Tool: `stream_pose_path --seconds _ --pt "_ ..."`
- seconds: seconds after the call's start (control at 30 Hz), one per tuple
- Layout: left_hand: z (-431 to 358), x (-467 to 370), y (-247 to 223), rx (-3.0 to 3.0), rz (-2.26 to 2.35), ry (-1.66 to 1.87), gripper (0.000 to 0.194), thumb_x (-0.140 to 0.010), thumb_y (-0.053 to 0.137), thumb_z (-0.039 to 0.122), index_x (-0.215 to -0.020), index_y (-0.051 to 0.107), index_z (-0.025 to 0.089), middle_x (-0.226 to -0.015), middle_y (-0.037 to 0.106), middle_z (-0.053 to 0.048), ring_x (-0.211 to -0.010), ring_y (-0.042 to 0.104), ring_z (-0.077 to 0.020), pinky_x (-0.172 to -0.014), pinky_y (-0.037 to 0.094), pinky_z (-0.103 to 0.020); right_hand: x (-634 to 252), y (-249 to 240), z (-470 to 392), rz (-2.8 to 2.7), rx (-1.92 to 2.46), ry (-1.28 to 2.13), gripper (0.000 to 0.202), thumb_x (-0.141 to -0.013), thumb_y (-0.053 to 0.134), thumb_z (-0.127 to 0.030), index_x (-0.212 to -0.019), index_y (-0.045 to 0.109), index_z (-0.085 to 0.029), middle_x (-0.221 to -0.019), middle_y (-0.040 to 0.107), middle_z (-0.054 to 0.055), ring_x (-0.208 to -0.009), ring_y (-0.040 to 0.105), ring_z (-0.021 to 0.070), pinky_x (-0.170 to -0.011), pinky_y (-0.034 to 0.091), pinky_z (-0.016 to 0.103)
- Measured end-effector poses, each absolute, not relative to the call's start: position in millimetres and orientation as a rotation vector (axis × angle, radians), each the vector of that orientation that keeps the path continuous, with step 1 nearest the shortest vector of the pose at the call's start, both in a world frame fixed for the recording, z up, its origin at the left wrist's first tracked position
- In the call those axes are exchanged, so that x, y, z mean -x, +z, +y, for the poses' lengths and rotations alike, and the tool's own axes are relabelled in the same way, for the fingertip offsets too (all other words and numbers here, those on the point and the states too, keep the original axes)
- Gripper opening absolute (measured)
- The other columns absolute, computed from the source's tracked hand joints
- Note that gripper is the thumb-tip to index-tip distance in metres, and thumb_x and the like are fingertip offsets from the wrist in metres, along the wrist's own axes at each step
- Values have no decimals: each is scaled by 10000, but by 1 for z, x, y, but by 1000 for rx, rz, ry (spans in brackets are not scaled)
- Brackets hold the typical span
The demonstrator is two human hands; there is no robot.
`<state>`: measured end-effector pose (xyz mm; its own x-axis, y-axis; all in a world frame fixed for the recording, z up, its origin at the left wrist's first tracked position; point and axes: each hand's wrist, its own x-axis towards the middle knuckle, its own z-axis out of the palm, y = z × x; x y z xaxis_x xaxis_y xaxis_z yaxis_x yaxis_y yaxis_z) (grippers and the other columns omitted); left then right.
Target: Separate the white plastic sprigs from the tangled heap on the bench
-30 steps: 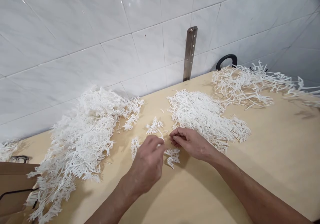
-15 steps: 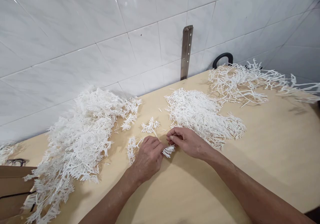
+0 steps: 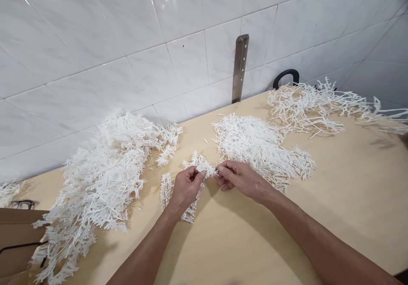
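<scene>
My left hand pinches a small white branching piece between thumb and fingers. My right hand has its thumb and index finger closed at the right end of that same piece. Both hands are just above the wooden table. Beneath and beside my left hand lie more white pieces. A large heap of white branched pieces spreads to the left, and a flatter pile of short white pieces lies behind my right hand.
Bare-looking white stems lie at the back right, near a black curved handle. A metal bracket stands against the tiled wall. At the left are a cardboard box and glasses.
My left hand has turned and lifted slightly, with its piece now higher between both hands. My right thumb and finger have closed on the piece's right end. More white piece shows below my left hand.
</scene>
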<state>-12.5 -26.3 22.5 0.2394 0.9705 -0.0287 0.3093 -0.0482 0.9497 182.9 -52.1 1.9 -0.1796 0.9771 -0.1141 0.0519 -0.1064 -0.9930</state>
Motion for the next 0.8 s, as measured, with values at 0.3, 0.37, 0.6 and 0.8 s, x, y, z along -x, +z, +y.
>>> stream_pose_path --seconds 0.3,0.37,0.6,0.8 --pt "-33 8 24 -1620 1268 906 287 -823 620 436 -740 656 163 -631 570 24 -580 465 -105 -557 365 -215 -177 0 -49 -1184 1206 1483 400 -836 649 -570 -901 683 -177 -774 682 52 -676 659 164 -581 553 275" --pt "-34 9 23 -1574 1258 913 301 -830 621 440 -708 631 165 -607 555 30 -562 457 -100 -553 369 -216 -175 1 -49 -1145 1185 1521 373 -815 682 -542 -898 690 -178 -815 685 52 -690 655 154 -553 532 245" --pt "-32 13 20 -1367 999 865 273 -824 671 402 -910 706 145 -830 705 -53 -830 642 -195 -801 497 -308 -175 7 -48 -982 1050 1610 318 -732 782 -441 -867 677 -173 -772 665 21 -677 618 139 -623 560 300" --pt "-32 12 21 -1375 956 831 288 -813 686 366 -1004 718 152 -873 722 -62 -816 645 -195 -800 501 -313 -179 11 -51 -946 1013 1656 286 -770 768 -424 -886 675 -179 -812 660 27 -745 630 152 -655 570 316"
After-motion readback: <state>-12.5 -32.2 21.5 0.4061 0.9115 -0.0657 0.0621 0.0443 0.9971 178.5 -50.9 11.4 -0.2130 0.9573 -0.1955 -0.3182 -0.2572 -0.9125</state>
